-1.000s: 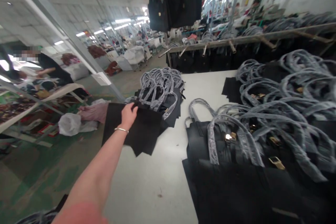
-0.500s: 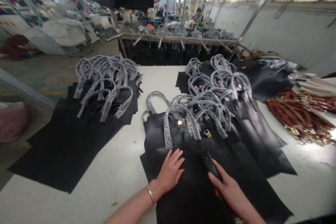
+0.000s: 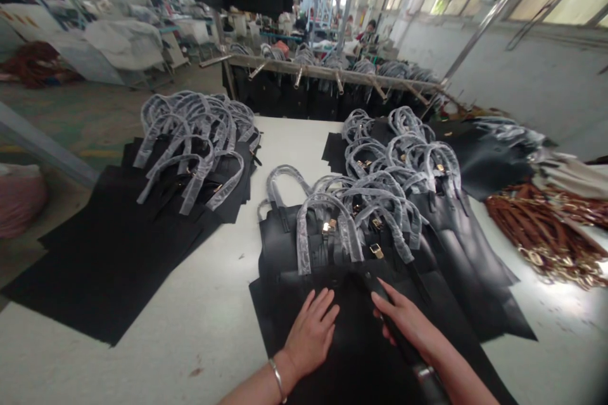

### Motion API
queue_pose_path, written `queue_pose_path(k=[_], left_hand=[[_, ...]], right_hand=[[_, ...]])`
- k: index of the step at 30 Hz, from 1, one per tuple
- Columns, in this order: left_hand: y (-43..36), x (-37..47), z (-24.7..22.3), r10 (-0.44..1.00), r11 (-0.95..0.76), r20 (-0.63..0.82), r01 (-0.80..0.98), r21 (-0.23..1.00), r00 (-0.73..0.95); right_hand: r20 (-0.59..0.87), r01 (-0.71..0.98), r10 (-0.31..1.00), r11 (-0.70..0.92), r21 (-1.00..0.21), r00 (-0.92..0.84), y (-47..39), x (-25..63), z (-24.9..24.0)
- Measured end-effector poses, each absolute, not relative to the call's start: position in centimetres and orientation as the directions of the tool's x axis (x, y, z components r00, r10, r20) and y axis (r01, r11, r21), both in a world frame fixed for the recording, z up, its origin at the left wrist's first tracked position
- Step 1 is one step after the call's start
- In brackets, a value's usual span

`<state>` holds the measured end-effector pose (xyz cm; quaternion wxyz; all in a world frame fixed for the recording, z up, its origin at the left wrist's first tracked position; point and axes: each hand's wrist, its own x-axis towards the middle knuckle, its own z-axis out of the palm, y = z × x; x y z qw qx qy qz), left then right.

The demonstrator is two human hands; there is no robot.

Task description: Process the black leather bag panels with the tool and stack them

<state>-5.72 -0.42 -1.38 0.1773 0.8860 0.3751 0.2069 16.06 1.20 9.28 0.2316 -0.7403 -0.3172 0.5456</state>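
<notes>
My left hand lies flat with spread fingers on a black bag panel. My right hand is wrapped round a long black hand-held tool with a shiny band near its lower end; its exact kind is not clear. The tool's front end is over the panel, close to its top edge. Beyond that edge stands a plastic-wrapped handle. Gold buckles show on the black bag pieces beneath and behind.
More black bag pieces with wrapped handles lie in a fanned stack at left. Brown straps with gold hardware lie at right on the white table. A metal rack with hanging bags stands behind; people work farther back.
My right hand has turned the tool, bringing its banded lower end into view. My left hand has shifted slightly down and right in view. The camera view has also moved a little.
</notes>
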Motion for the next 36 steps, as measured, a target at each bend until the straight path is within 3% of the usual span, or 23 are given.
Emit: queue_pose_path(k=[5, 10, 14, 16, 21, 30, 32, 36], left_hand=[[-0.4, -5.7, -1.6, 0.735, -0.657, 0.237, 0.582, 0.479, 0.635], [-0.4, -5.7, -1.6, 0.735, -0.660, 0.254, 0.576, 0.483, 0.629], [-0.7, -5.5, -1.9, 0.727, -0.671, 0.259, 0.577, 0.466, 0.636], [-1.0, -5.3, -2.4, 0.728, -0.674, 0.266, 0.589, 0.446, 0.632], [-1.9, -4.8, -3.5, 0.755, -0.653, 0.326, 0.612, 0.447, 0.569], [-1.6, -5.0, -3.0, 0.781, -0.618, 0.316, 0.592, 0.517, 0.539], [-1.4, -5.1, -3.1, 0.850, -0.525, 0.310, 0.646, 0.554, 0.425], [-0.5, -5.0, -3.7, 0.967, -0.185, 0.253, 0.773, 0.608, 0.032]], right_hand=[[-0.523, 0.206, 0.781, -0.605, -0.769, 0.340, 1.5, 17.2, 9.9], [-0.605, 0.084, 0.718, -0.666, -0.742, 0.345, 0.2, 19.8, 10.3], [-0.504, 0.205, 0.767, -0.609, -0.766, 0.398, -0.2, 19.3, 9.8], [-0.476, 0.298, 0.810, -0.574, -0.763, 0.343, -0.6, 18.3, 9.8], [-0.615, 0.399, 0.785, -0.590, -0.702, 0.079, -1.6, 15.7, 8.8], [-0.591, 0.489, 0.804, -0.544, -0.682, 0.069, 0.4, 13.7, 8.0], [-0.614, 0.512, 0.787, -0.552, -0.658, 0.059, 0.1, 13.7, 8.4], [-0.624, 0.532, 0.779, -0.555, -0.640, 0.063, 0.3, 13.0, 8.7]])
